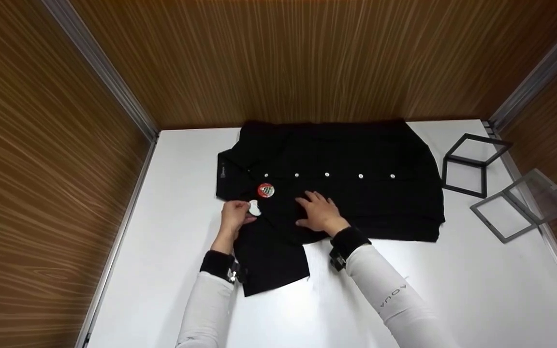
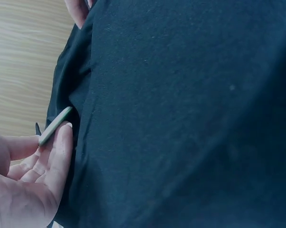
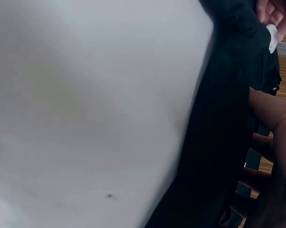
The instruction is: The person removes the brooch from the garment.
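Note:
A black short-sleeved shirt [image 1: 370, 203] lies spread on the white table, collar toward the left, with several white buttons down its front. A round red badge [image 1: 266, 190] with a tree picture sits on it near the collar. Between thumb and fingers, my left hand [image 1: 234, 215] pinches a small flat white badge-like piece [image 1: 254, 208] over the shirt near the sleeve; its edge shows in the left wrist view [image 2: 55, 127]. Fingers spread, my right hand [image 1: 318, 212] rests on the shirt front to the right of the red badge.
Two hinged frames stand unfolded at the table's right side, one black [image 1: 464, 164] and one grey [image 1: 520, 208] with a clear panel. Wood-patterned walls [image 1: 278, 63] border the white table [image 1: 162, 232] at the back and both sides.

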A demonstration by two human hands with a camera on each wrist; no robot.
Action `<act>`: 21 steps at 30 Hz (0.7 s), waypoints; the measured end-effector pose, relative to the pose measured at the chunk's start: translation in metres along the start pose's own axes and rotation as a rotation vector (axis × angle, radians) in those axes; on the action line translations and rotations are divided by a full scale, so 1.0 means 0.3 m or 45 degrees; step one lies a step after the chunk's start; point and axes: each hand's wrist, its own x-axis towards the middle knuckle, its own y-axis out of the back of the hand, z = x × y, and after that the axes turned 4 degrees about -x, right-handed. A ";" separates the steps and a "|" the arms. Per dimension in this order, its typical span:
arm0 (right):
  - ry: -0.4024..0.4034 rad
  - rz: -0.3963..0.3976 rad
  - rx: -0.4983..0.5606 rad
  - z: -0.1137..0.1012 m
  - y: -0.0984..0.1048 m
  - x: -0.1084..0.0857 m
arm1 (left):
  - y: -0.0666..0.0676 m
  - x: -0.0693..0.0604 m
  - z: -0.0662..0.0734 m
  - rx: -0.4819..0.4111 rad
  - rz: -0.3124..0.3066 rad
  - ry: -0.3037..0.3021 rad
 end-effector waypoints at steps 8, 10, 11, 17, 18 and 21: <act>0.130 0.066 0.094 -0.052 -0.007 0.020 | 0.006 0.003 -0.011 -0.103 0.004 0.086; 0.172 0.095 0.117 -0.070 -0.011 0.025 | 0.008 0.003 -0.011 -0.104 0.012 0.102; 0.195 0.111 0.122 -0.080 -0.013 0.028 | 0.009 0.003 -0.010 -0.106 0.014 0.108; 0.295 0.152 0.149 -0.139 -0.021 0.045 | 0.010 0.003 -0.011 -0.120 0.019 0.116; 0.305 0.152 0.153 -0.149 -0.022 0.049 | 0.009 0.004 -0.012 -0.121 0.020 0.116; 0.337 0.163 0.175 -0.177 -0.028 0.061 | 0.008 0.006 -0.016 -0.115 0.023 0.111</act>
